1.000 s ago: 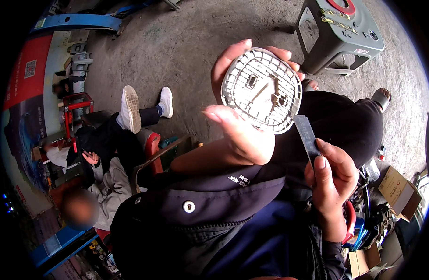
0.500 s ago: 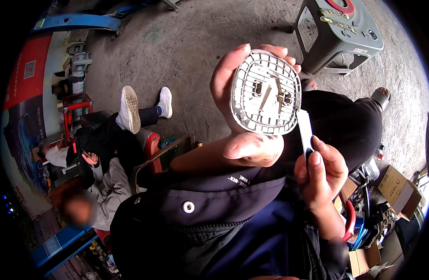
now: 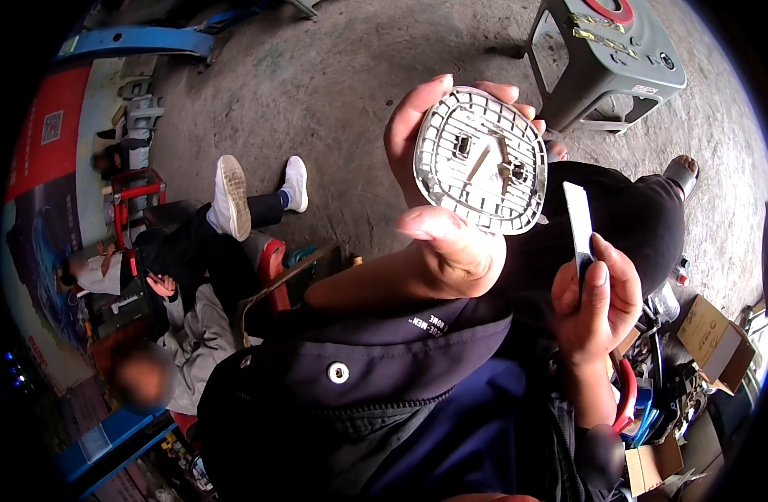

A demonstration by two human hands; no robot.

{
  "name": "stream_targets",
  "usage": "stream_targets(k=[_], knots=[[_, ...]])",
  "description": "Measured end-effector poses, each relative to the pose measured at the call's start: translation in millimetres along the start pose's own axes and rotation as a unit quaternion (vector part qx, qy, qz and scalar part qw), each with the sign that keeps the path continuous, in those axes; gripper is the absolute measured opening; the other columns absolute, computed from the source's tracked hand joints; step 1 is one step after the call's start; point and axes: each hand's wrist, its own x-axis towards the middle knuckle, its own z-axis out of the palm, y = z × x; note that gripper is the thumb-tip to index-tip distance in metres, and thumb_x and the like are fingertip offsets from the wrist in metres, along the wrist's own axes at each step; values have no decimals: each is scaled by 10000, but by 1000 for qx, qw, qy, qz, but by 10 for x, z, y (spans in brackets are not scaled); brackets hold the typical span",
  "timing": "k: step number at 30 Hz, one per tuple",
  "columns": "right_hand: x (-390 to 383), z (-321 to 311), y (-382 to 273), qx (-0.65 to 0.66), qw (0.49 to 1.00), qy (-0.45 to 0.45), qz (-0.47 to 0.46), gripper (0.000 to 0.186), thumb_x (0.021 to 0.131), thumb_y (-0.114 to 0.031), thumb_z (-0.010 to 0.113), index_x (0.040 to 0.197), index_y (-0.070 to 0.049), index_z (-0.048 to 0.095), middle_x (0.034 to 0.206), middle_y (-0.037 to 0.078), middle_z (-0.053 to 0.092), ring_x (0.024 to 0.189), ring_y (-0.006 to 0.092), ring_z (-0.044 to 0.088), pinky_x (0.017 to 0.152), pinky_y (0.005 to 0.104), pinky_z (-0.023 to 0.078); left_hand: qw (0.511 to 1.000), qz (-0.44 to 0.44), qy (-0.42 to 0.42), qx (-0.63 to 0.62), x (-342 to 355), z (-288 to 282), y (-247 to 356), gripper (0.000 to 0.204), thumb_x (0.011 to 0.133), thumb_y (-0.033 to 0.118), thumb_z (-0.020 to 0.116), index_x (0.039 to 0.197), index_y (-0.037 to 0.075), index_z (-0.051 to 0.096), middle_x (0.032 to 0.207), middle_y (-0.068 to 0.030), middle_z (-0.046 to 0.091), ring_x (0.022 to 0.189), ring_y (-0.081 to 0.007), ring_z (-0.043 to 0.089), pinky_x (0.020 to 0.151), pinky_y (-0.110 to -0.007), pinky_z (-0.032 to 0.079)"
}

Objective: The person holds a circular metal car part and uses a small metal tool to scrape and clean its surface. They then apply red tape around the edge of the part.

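A pale, rounded-square ribbed cover (image 3: 485,180) is held up in my left hand (image 3: 463,255). Its gridded inner side faces me, with two small dark square openings and a couple of raised ridges. The fingers curl around its far edge, and the thumb stands off near its lower-left edge. To the right, my right hand (image 3: 599,305) pinches a thin flat blade (image 3: 579,219) between thumb and fingers. The blade points upward, pale at the top and dark near the grip. A gap separates it from the cover's right rim.
A grey plastic stool (image 3: 609,67) bearing a roll of red tape (image 3: 611,10) stands at the far right. On the left sits another person (image 3: 201,335) with legs stretched out in white shoes (image 3: 232,199). Cardboard boxes (image 3: 710,343) and tools clutter the lower right.
My right hand has drawn the blade to the right, away from the cover's rim. The cover in my left hand has shifted slightly right and turned a little.
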Motion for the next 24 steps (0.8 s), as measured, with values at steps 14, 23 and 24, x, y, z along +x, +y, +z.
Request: stream_targets(k=[14, 23, 24], knots=[[221, -93, -252, -380, 896, -101, -207, 244, 804, 120, 631, 1046, 90, 649, 714, 126, 643, 527, 136, 598, 521, 234, 466, 994, -95, -13, -47, 19, -7, 115, 949, 798, 830, 339, 1368, 71, 318, 1128, -246, 552, 933, -301, 611, 811, -493, 567], [104, -122, -337, -235, 966, -89, -57, 178, 852, 50, 617, 1020, 93, 659, 731, 111, 661, 506, 107, 594, 515, 211, 454, 996, -22, -37, -80, -6, -54, 35, 992, 786, 841, 354, 1384, 51, 304, 1127, -277, 551, 940, -316, 620, 807, -488, 573], [106, -123, -356, -235, 966, -92, -54, 176, 852, 47, 618, 1017, 94, 659, 728, 112, 661, 506, 107, 595, 514, 211, 455, 995, -13, -45, -87, -3, -55, 26, 997, 785, 841, 357, 1384, 46, 302, 1124, -284, 550, 942, -318, 620, 806, -486, 573]])
